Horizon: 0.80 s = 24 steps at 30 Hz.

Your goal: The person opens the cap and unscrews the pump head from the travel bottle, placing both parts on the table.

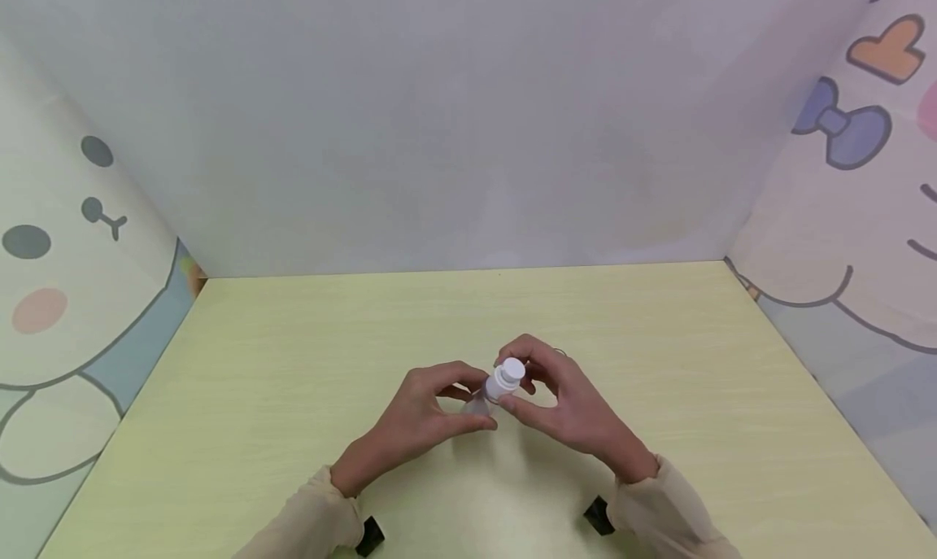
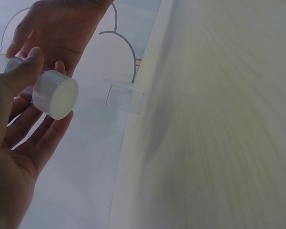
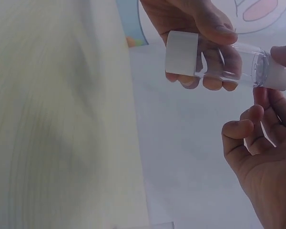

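Note:
A small clear bottle (image 3: 247,61) with a white base (image 3: 181,53) and a white collar (image 3: 278,75) is held above the table. My left hand (image 1: 420,417) curls its fingers and thumb round the clear body, beside the base (image 2: 62,98) in the left wrist view. My right hand (image 1: 581,408) pinches the collar (image 1: 503,382) between thumb and index finger, its other fingers bent below in the right wrist view. From the head, the bottle tilts, its narrow white top (image 1: 513,369) uppermost.
A transparent cylindrical piece (image 2: 126,99) is on the table beyond the hands in the left wrist view; only its thin rim (image 1: 560,351) shows behind my right hand from the head. A grey wall (image 1: 461,136) and cartoon-printed side panels border the pale table (image 1: 329,323).

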Tool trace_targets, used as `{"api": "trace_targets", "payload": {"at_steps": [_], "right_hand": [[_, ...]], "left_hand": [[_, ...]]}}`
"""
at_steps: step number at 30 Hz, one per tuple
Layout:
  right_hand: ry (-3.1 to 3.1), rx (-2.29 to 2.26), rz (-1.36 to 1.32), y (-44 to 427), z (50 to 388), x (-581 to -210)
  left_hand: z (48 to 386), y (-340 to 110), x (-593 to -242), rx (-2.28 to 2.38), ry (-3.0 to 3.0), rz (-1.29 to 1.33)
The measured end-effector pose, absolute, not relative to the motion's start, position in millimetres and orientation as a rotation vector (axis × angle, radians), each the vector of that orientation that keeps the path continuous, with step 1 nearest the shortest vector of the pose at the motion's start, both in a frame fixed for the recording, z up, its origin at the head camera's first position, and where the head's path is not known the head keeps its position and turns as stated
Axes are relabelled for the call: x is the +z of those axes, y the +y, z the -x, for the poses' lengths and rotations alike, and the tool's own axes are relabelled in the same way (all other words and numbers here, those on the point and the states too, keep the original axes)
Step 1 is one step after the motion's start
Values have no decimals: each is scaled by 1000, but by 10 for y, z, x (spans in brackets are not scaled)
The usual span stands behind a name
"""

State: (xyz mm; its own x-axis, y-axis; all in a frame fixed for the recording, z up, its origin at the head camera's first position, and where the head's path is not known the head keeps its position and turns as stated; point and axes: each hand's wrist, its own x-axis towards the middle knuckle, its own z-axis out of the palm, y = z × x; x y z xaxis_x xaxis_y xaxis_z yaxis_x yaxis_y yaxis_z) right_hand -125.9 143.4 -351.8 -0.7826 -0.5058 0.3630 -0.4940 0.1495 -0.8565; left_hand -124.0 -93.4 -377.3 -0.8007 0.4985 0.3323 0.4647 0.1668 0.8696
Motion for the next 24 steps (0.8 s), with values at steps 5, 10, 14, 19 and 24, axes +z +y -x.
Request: {"api": "trace_targets", "payload": {"at_steps": [5,10,14,19,24], "right_hand": [[2366,-1726,1102,1451,1270,-3510],[2356,-1707,1154,1456,1269,-3510],[2396,-1705,1096,1456,1248,-3518],[2391,-1793,972,1445,1227,-3551],[2388,-1857,927,1427,1225,-3574]], "left_hand": [[1247,-936,-3784,1753,2378,-974],[1245,-935,-3789,1742,2381,-971],[1245,-936,-3777,1742,2378,-950],[1238,-933,-3767,1746,2367,-912],[1227,-923,-3764,1751,2355,-900]]}}
